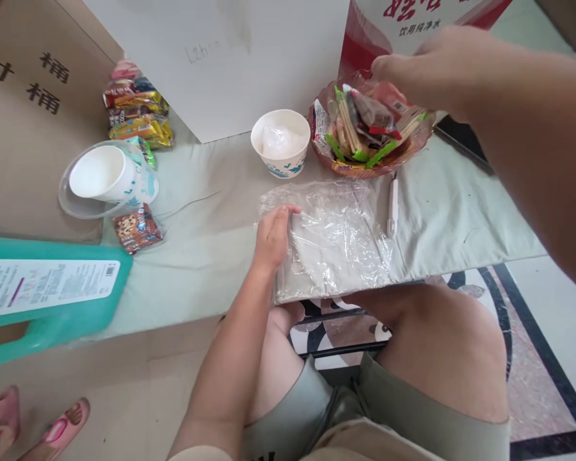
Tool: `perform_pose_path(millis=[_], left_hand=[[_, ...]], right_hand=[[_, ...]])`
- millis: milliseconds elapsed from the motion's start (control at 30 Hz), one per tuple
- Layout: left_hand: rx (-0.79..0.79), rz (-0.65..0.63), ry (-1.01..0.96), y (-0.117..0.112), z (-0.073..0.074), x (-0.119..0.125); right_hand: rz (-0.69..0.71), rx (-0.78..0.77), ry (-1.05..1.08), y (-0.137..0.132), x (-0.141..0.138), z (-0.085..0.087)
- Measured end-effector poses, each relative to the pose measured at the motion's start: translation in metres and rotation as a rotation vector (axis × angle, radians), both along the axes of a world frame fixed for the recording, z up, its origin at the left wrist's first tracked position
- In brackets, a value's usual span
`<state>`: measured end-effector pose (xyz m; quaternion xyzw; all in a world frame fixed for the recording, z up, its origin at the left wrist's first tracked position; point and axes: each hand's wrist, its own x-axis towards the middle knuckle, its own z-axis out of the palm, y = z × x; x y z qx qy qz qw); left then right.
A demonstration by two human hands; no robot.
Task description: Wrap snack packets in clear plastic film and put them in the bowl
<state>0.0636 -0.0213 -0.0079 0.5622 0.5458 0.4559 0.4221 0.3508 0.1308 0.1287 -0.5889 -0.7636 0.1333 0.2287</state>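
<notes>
My left hand [273, 237] rests on the left edge of a clear plastic bag [338, 240], which lies flat and wrinkled at the table's front edge. Its fingers are loosely bent with the tips reaching right over the film. My right hand [420, 73] is over the right side of an amber glass bowl [360, 169] heaped with wrapped snacks [365, 121]. Those fingers curl down beside a pinkish packet [388, 96]; the back of the hand hides most of them, and what they hold cannot be made out.
A paper cup [281, 160] with clear plastic inside stands left of the bowl. A white utility knife [392, 205] lies right of the bag. At left are a tipped paper cup [100, 176], a cookie packet [138, 229], snack packets [139, 112] and a teal jug [120, 282]. Boxes [249, 64] stand behind.
</notes>
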Motion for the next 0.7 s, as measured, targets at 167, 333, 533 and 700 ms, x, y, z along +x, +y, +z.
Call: perform_pose_path(millis=[167, 333, 533, 700], left_hand=[[-0.016, -0.041, 0.006, -0.001, 0.005, -0.002], [0.047, -0.078, 0.028, -0.001, 0.008, -0.005], [0.111, 0.03, -0.092, 0.004, 0.001, -0.015], [0.366, 0.073, -0.098, -0.022, 0.024, -0.02]], right_hand=[[-0.363, 0.066, 0.02, -0.106, -0.04, 0.008], [0.219, 0.129, 0.155, -0.211, -0.038, -0.068], [0.358, 0.025, -0.203, -0.265, -0.003, -0.122], [0.353, 0.084, -0.043, -0.263, -0.002, -0.12]])
